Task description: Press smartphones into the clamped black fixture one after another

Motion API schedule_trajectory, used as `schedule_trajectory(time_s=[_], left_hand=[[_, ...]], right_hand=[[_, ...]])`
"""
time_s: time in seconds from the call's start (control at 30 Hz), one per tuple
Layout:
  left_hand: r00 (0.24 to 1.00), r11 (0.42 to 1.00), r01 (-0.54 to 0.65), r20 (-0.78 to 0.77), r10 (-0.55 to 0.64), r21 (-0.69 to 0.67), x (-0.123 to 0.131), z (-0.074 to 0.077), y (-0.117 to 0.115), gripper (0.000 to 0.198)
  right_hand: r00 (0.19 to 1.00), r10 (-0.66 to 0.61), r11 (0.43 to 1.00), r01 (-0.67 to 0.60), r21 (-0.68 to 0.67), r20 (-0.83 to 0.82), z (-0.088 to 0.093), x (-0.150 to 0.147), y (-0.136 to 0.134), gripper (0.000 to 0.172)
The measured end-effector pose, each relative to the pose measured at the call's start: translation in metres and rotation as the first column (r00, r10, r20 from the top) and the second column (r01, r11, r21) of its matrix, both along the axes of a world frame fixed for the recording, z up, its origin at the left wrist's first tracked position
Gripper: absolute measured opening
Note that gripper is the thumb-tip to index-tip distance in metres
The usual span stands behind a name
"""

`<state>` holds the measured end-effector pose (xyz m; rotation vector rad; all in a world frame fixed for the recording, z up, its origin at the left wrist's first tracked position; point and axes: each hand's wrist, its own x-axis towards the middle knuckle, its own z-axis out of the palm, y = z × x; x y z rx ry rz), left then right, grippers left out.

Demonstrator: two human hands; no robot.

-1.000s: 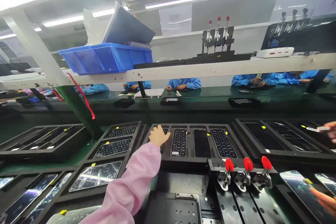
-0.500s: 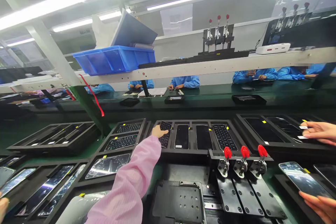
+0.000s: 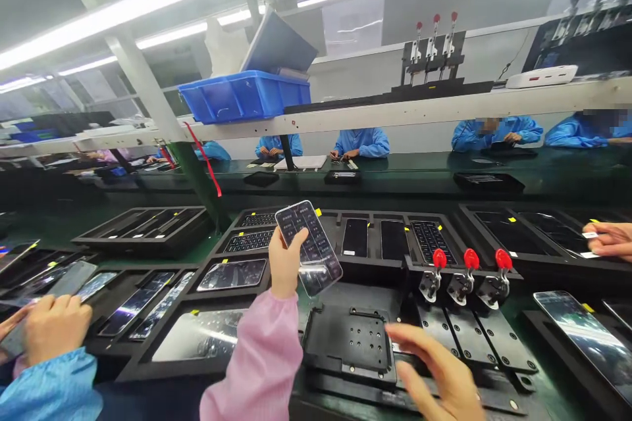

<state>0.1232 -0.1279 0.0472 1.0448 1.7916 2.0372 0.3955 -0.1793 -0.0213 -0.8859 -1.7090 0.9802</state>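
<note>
My left hand (image 3: 285,263), in a pink sleeve (image 3: 261,362), is closed around one phone panel (image 3: 309,243), thumb and fingers gripping its edges; the panel stands tilted, its grid of key-like squares facing me, its lower end clear glass; it hangs just above the near edge of the black tray (image 3: 372,216). No writing on it can be read. My right hand (image 3: 437,368) is open, fingers spread, holding nothing; it sits just beside the black holed fixture (image 3: 348,342), which lies below the panel. Past the fixture stand three red-knobbed clamps (image 3: 471,276). The tray ahead holds two dark screens (image 3: 368,237) and one grid panel (image 3: 429,241), with small yellow tags beside them. Two co-workers' hands (image 3: 54,329) hold a phone at far left; another hand (image 3: 609,240) reaches in at right; a blue bin (image 3: 241,97) sits on the shelf above.
</note>
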Motion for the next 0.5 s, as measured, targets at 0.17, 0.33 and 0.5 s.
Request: schedule_trajectory(time_s=[0.17,0.33,0.5], left_hand=[[0.94,0.998,-0.045,0.341,0.028,0.042,0.042,-0.05,-0.055,0.034],[0.866,0.994,-0.103,0.488,0.107,-0.036,0.061,-0.1,-0.073,0.036],[0.946,0.945,0.089,0.324,0.019,-0.315,0.047,-0.129,-0.094,0.042]], right_hand=[[0.982,0.121,0.992,-0.122,-0.002,0.144,-0.024,-0.068,-0.001,0.088],[0.963,0.145,0.989,-0.142,-0.031,0.226,-0.052,-0.082,-0.005,0.107],[0.936,0.11,0.991,-0.13,0.039,0.335,-0.061,-0.066,0.011,0.1]])
